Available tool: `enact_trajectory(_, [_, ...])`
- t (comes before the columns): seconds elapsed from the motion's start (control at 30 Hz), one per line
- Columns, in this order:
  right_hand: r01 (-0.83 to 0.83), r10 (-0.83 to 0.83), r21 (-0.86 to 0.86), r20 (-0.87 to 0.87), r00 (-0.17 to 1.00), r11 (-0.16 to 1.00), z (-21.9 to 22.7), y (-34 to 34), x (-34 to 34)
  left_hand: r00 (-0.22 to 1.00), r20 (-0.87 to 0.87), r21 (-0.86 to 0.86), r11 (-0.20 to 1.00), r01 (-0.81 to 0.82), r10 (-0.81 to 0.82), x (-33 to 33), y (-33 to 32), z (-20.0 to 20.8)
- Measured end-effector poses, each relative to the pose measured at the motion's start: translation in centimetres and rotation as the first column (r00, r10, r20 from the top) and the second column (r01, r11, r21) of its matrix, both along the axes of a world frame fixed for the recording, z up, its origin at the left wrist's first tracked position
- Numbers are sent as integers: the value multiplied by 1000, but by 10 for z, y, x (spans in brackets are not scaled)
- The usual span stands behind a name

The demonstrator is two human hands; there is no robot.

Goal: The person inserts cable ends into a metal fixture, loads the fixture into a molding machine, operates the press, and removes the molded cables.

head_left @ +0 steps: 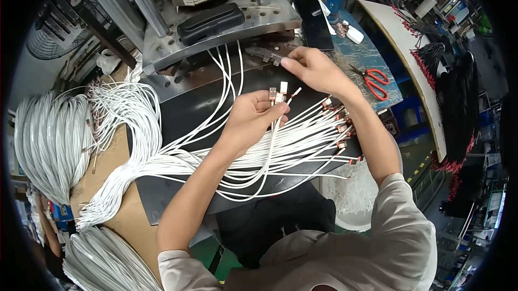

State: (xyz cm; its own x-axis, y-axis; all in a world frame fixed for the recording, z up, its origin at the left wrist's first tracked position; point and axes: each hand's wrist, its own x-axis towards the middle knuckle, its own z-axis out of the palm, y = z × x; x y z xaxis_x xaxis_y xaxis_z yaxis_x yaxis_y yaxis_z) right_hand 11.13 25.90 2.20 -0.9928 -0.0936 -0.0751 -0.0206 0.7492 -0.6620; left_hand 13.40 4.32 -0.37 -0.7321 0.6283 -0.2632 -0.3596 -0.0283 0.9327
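My left hand point(249, 118) is closed around a few white USB cables, pinching them just below their ends. Their metal USB plugs point(273, 94) and a white plug end stick up above the thumb and fingers. Just beyond it, to the right, my right hand point(317, 74) has thumb and forefinger pinched on the end of a notched grey metal strip point(264, 55). That strip lies at the front of the steel press. Under both hands a thick bundle of white cables point(253, 153) spreads across a black work surface, its orange-marked connector ends fanned out at the right.
A steel press plate point(264, 18) with columns stands at the back, a black block point(210, 23) on it. Red-handled scissors point(376, 84) and a black phone point(314, 23) lie right on the blue bench. Coiled white cables point(54, 145) stand left; a white bucket point(359, 196) is below right.
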Motion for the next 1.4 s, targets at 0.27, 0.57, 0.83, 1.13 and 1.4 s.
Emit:
enact_trajectory(0.27, [60,71,-698,158,985,714,-9,-4,9,979,-109,-26,984,-177,173,-1,8,-2])
enact_trajectory(0.57, [93,65,-648,216,974,756,-3,-9,16,977,-136,7,987,-163,162,1,0,2])
enact_trajectory(0.83, [26,83,-622,146,986,783,-9,0,11,988,-66,-56,988,-147,143,0,-4,10])
enact_trajectory(1.13, [-45,173,-578,169,970,815,-3,-4,15,986,15,-27,986,-165,165,-4,-5,12])
enact_trajectory(1.4, [-127,279,-618,156,948,776,2,-6,18,988,64,-57,989,-137,141,-4,-10,16])
